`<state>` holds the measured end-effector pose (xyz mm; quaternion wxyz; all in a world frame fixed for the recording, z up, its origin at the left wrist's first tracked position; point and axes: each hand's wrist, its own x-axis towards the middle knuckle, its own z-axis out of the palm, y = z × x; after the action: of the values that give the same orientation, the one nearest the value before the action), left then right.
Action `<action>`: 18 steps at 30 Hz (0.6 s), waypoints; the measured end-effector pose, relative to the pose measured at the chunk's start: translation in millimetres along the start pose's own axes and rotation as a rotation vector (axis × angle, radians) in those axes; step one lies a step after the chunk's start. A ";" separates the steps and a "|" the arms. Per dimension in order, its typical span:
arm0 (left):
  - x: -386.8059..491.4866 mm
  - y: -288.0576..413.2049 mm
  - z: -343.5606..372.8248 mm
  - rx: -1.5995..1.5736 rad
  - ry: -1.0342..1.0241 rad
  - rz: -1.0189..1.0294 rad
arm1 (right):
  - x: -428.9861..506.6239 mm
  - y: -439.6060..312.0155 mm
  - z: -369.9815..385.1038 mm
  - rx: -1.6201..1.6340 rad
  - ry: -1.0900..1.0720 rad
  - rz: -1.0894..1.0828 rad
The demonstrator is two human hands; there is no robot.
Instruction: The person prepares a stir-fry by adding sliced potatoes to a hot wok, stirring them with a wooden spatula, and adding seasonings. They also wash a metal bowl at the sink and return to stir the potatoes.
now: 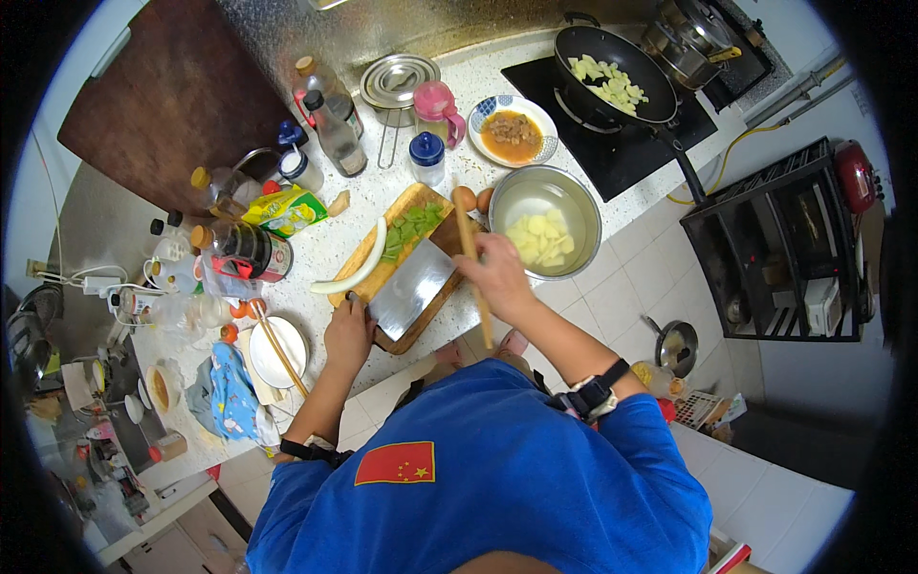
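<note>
My left hand (349, 333) grips the dark handle of a cleaver (412, 287), whose broad blade lies over a wooden cutting board (400, 343). Chopped green vegetable pieces (414, 226) are on the board beyond the blade. A curved white vegetable stalk (358, 271) rests along the board's left side. My right hand (496, 278) holds a long wooden stick-like utensil (466, 226) over the board's right end; its exact kind cannot be told. Just right of this hand, a metal pot (597, 215) holds pale slices (541, 238) in water.
Brown eggs (465, 199) sit beside the pot. Behind are a plate of meat in sauce (513, 136), jars and bottles (337, 136). A black frying pan (667, 90) with pale green slices stands on the cooktop, its handle over the counter edge. Chopsticks (281, 355) cross a white plate at left.
</note>
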<state>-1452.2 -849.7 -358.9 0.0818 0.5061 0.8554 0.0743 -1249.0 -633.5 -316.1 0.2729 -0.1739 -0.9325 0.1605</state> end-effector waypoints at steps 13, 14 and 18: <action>24.3 13.8 22.4 -1.336 -0.403 -0.280 | 41.8 -44.8 128.9 -0.250 -0.178 -0.243; 26.0 9.0 22.3 -1.244 -0.431 -0.304 | 40.9 -45.6 127.0 -0.275 -0.194 -0.239; 35.1 -1.6 11.1 -0.506 -0.304 -0.200 | 40.5 -44.8 100.8 -0.139 -0.120 -0.005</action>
<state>-1467.8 -819.1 -372.3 0.3391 0.3883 0.8331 0.2002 -1348.6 -677.2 -360.7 0.2041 -0.1801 -0.9565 0.1049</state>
